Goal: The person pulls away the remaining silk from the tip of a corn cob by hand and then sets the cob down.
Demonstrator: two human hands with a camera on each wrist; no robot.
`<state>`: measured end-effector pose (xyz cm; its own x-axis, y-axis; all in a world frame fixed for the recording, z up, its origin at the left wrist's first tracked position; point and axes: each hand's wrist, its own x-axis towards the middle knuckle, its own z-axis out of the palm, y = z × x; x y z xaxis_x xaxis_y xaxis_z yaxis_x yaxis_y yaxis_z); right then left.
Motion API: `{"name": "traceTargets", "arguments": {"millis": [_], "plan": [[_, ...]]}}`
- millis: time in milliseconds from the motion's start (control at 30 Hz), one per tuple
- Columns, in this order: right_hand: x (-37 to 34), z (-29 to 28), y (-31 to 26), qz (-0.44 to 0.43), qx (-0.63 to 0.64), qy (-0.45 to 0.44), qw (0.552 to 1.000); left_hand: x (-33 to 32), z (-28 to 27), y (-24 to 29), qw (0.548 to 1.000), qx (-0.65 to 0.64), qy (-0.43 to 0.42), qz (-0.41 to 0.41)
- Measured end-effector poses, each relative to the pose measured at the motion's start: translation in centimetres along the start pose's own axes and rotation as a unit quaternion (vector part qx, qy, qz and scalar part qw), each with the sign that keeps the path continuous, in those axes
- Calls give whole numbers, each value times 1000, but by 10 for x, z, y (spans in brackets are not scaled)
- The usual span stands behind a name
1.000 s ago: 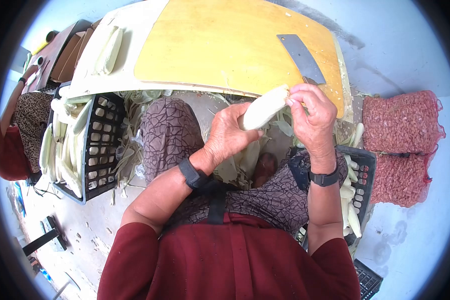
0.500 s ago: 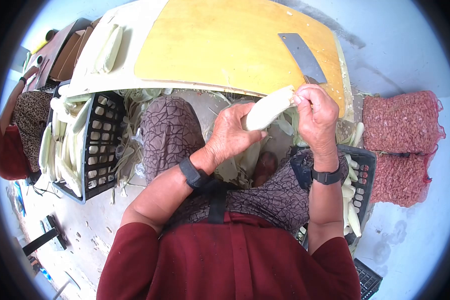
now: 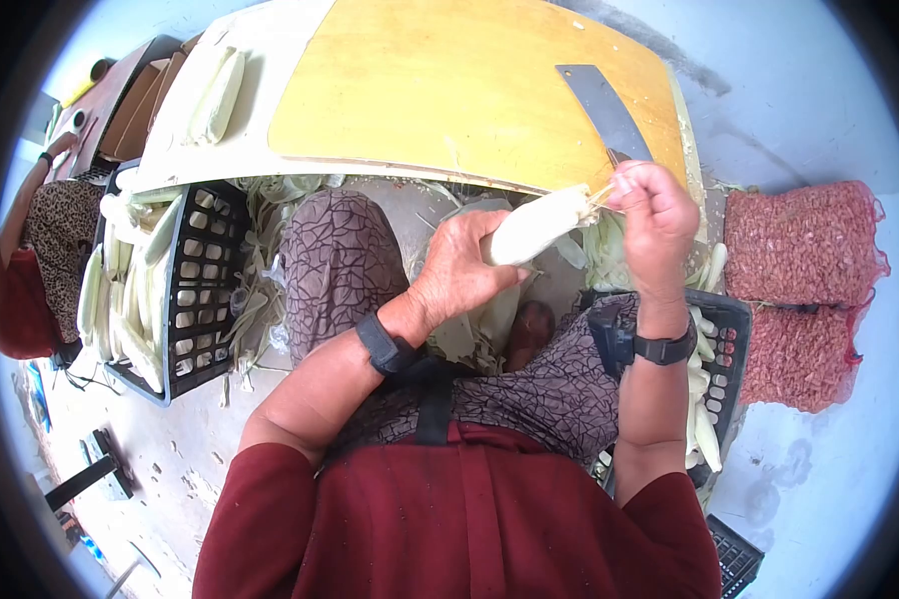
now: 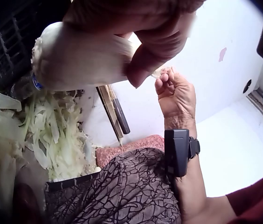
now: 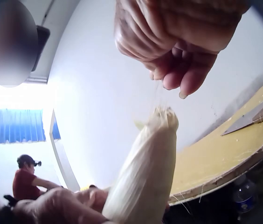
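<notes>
An ear of corn (image 3: 535, 228) in pale inner husk is gripped by my left hand (image 3: 459, 262), thumb on the near side. Its tip points up and to the right in the head view. Just beyond that tip, my right hand (image 3: 659, 215) pinches thin strands of corn silk (image 3: 599, 195). In the right wrist view the curled fingers of the right hand (image 5: 183, 70) hang above the frayed tip of the ear (image 5: 164, 119), with fine threads in the gap. The left wrist view shows the ear (image 4: 82, 58) blurred beneath the left hand's fingers.
A cleaver (image 3: 604, 110) lies on the yellow tabletop (image 3: 420, 90); two ears (image 3: 218, 100) lie at its left. Black crates (image 3: 210, 280) of corn flank my knees, with loose husks (image 4: 52, 126) on the floor. Red mesh sacks (image 3: 804, 245) stand right. Another person (image 5: 26, 179) sits further off.
My right hand has drawn away from the ear's tip to the right, with silk strands now stretched between. The left hand and the ear have shifted slightly right and down.
</notes>
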<state>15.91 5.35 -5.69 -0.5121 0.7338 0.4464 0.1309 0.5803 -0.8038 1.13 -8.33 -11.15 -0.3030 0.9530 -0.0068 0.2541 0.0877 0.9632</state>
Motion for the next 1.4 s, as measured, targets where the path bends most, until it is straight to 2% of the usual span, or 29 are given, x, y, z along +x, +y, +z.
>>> {"name": "traceTargets", "arguments": {"millis": [67, 100, 167, 333, 367, 433, 467, 533, 567, 633, 667, 733, 767, 833, 967, 1033, 1067, 1167, 1267, 1400], "plan": [[3, -8, -1, 15, 26, 21, 999, -1, 0, -5, 990, -131, -32, -47], [4, -11, -1, 29, 52, 44, 997, -1, -1, -2, 990, -130, -34, -47], [3, -14, -1, 44, 80, 56, 994, 1, -6, 8, 982, -160, -11, -98], [4, -21, -6, 60, 236, 84, 966, 2, -5, 6, 988, -125, -13, -88], [4, -24, -5, 60, 237, 85, 966, 2, -5, 6, 987, -133, -13, -88], [3, -28, -4, 20, 283, 14, 959, 1, -5, 7, 986, -141, -13, -89], [2, -29, -5, 20, 284, 14, 959, 1, -5, 7, 982, -166, -10, -94], [0, -31, -9, 8, 199, -91, 976, 1, -6, 7, 977, -191, -8, -99], [0, -31, -7, 8, 199, -91, 976, 2, -6, 7, 977, -190, -5, -97], [2, -29, -2, -90, 158, -199, 963, 3, -6, 6, 977, -189, -1, -95], [1, -27, -3, -90, 158, -199, 963, 3, -5, 5, 978, -185, 2, -91], [-2, -17, -10, -19, 122, -164, 979, 2, -5, 5, 980, -182, 5, -86], [-2, -13, -12, -19, 122, -165, 979, 2, -5, 5, 979, -186, 3, -84], [-1, -7, -14, 22, 138, -72, 988, 2, -5, 6, 978, -191, 2, -83], [-3, -3, -9, 37, 99, -68, 992, 2, -6, 8, 980, -179, -2, -84], [-5, 3, -13, 10, 34, -79, 996, 2, -6, 8, 980, -176, -9, -86], [-5, 2, -15, 8, 16, -107, 994, 2, -5, 6, 978, -187, -12, -87], [-6, 6, -17, -2, -10, -107, 994, 1, -4, 1, 975, -204, -27, -88], [-7, 7, -15, 20, 7, -97, 995, 1, -4, 0, 969, -228, -47, -88], [-6, 8, -16, 3, -7, -103, 995, 1, -4, -3, 963, -246, -64, -90]]}}
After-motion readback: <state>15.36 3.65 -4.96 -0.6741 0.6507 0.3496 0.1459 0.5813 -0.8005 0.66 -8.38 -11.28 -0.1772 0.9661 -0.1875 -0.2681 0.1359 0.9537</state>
